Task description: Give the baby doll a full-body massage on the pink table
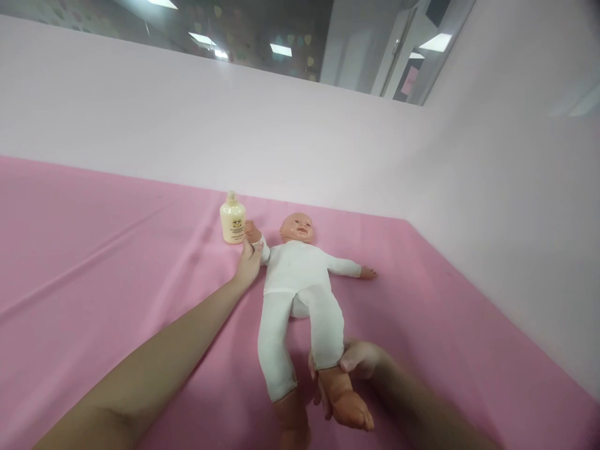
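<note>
Head view; forward and down

Doll (pixel 300 265) on cloth (pixel 94 250); bottle (pixel 233 219) to its left.

Pink-covered bench (pixel 84 275) with creases toward its left edge, pale wall (pixel 197 125) along the far edge, meeting another wall (pixel 525 237) near the far right corner, glass pane (pixel 351 50) above, bright light panels (pixel 280 49) showing in it.
</note>
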Demonstrator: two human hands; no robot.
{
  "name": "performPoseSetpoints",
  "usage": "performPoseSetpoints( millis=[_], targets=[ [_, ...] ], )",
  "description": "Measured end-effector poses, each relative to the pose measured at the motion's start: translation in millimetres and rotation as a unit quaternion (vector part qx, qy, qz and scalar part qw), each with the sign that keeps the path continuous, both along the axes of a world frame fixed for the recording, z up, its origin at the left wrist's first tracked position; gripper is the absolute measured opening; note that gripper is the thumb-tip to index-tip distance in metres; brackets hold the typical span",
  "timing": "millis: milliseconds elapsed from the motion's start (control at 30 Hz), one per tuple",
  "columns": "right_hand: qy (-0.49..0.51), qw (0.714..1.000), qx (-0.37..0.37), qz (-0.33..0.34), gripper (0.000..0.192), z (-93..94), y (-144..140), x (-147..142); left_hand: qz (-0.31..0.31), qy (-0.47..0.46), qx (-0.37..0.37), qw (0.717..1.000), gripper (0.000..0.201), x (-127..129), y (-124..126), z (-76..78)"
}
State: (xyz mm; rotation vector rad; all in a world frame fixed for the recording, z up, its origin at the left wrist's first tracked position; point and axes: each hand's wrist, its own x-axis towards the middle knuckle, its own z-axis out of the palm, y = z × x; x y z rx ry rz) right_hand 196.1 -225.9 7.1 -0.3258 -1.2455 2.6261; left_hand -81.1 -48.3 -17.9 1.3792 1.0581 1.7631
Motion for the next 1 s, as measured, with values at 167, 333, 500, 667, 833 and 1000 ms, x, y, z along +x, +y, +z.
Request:
performPoseSetpoints(
  millis=[167,333,500,667,833,1000],
  targets=[
    [-0.027,0.999,0.021,-0.002,0.057,9.2,1.3,-1.0,0.034,-0.149,-0.095,0.984,0.043,-10.3,13.7,-7.0],
    [-0.027,0.999,0.019,0.002,0.058,9.6,1.6,-1.6,0.031,-0.187,-0.117,0.975,0.042,-12.9,17.5,-8.1],
    [-0.027,0.999,0.024,0.012,0.059,9.3,2.3,-1.1,0.027,-0.189,-0.098,0.977,0.042,-10.2,15.8,-5.3],
    [-0.022,0.999,0.032,0.003,0.059,8.2,3.0,-0.7,0.011,-0.18,-0.114,0.977,0.041,-10.1,13.3,-3.8],
    [-0.013,1.0,0.008,0.019,0.06,6.2,1.8,-1.5,0.007,-0.169,-0.122,0.978,0.037,-10.0,13.8,-4.8],
    [-0.003,0.995,0.01,0.1,0.064,2.9,6.1,-4.1,0.006,-0.149,-0.114,0.982,0.04,-9.8,17.3,-9.8]
  ],
)
